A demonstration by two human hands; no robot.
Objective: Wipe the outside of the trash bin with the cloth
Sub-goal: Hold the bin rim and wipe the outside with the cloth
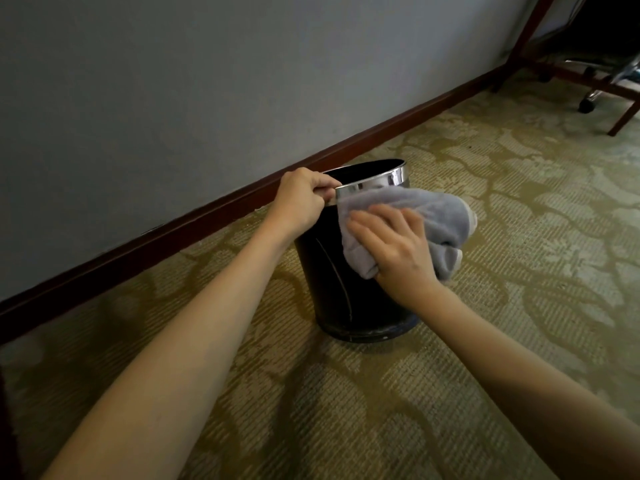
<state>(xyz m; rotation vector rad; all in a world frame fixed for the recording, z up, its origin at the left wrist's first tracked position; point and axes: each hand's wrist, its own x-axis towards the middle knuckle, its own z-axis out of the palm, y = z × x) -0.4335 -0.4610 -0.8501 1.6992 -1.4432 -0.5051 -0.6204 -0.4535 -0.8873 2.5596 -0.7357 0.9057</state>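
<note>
Body in view: two forearms, bare from frame edge to wrist, no sleeve visible. Left hand (300, 202) and right hand (394, 244) bare, ungloved. No rings, watch or bands visible on either.

The floor (519, 209) is carpeted in a ribbed weave, olive-gold with paler leaf-like patches and darker branching lines. It runs to a dark red-brown skirting board (207, 216) at the foot of a grey wall.

A black round trash bin (332, 271) with a shiny metal rim stands upright on the carpet, directly under the fingers (323, 188) that grip its rim, near the skirting board.

Well beyond the fingers and to their right, the reddish wooden legs of a desk (620, 123) stand on the carpet, and beside them the castor of a wheeled chair (586, 106).
</note>
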